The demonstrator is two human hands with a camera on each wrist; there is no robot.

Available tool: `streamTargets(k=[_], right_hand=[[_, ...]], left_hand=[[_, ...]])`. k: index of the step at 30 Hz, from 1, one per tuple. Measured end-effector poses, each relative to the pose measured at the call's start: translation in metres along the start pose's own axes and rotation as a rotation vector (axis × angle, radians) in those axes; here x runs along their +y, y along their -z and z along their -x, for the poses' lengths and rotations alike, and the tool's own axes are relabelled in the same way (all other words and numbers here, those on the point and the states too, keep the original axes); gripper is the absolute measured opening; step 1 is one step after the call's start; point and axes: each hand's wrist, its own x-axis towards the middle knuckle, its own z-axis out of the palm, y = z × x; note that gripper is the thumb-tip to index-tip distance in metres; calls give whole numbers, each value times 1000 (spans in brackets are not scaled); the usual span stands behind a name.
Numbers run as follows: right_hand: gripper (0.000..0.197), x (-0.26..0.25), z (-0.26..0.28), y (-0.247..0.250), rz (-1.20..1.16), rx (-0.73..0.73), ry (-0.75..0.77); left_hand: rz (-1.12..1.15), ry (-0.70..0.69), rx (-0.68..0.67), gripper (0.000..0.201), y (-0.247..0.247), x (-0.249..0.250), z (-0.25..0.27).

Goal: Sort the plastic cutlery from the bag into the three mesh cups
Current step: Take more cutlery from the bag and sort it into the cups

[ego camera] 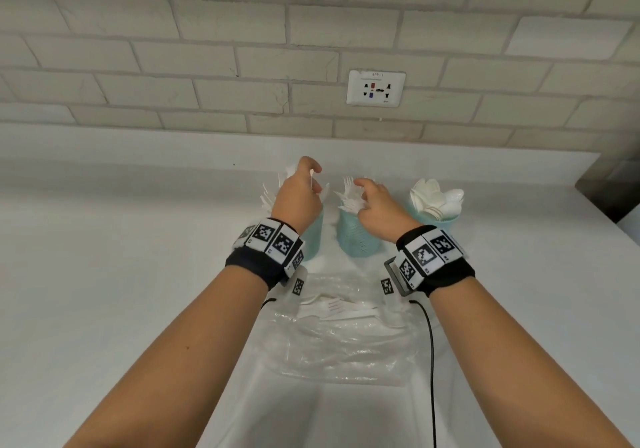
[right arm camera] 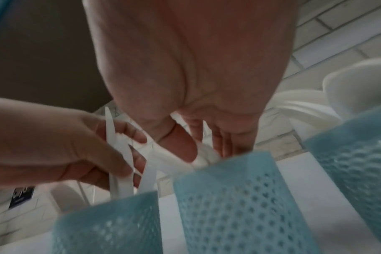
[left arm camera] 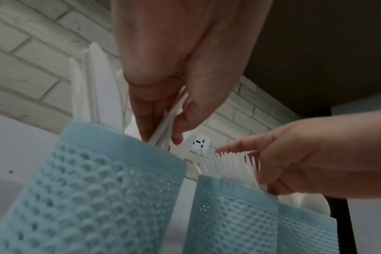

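Nearest the person, the bag [ego camera: 343, 340] lies flat and crumpled on the counter [ego camera: 121, 274], with a few white pieces [ego camera: 332, 309] left at its far end; at least 1 looks like a fork, the rest are too pale to sort by eye.

Beyond it stand the 3 cups. The left hand [ego camera: 296, 198] is over the left cup [ego camera: 313, 236], thumb and fingers pinching a small bundle of knives [left arm camera: 170, 118]. Their long axis runs steeply down, the low ends already at the cup's rim, beside knives standing inside. The right hand [ego camera: 375, 202] is at the middle cup [ego camera: 358, 236], fingers curled around the forks [ego camera: 349, 193] there; whether it grips any or only steadies them I cannot tell for certain. The right cup [ego camera: 436, 221], well clear of both hands, holds spoons [ego camera: 436, 196].

The bundle hangs almost straight above its cup's mouth, so release likely needs only a short drop. The leftover pieces lie behind both wrists, roughly midway, perhaps slightly nearer the right.
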Motion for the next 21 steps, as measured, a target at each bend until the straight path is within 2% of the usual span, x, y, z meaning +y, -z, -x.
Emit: streamTargets(k=[4,5,8,10,12,13,14,16,19,21], right_hand=[[61,-15,17,25,24,20,52],[58,-21,23,33,38,27,79],[46,-37,45,57,69,15,146],[31,-43,63,66,47,-22,167],[17,-45,83,67,2,-66,187],[14,-45,91,64,-12,-103,193],[14,-43,99,57,-6,-156,187],[19,-37,110,35,89,-302,163],[22,-18,119,-5,302,-486,107],[22,-4,123,-25,387,-499,61]], left_hand=[[-184,26,-79,15,9,1,1],[-183,42,-92,20,11,3,2],[-153,45,-117,52,20,13,10],[-122,-57,6,58,30,22,21],[-70,-257,170,43,37,29,39],[-50,-348,188,29,39,32,50],[-34,-409,132,15,38,34,61],[-55,-397,-128,3,31,32,84],[-291,-262,-526,10,12,17,108],[-467,-195,-658,14,3,6,119]])
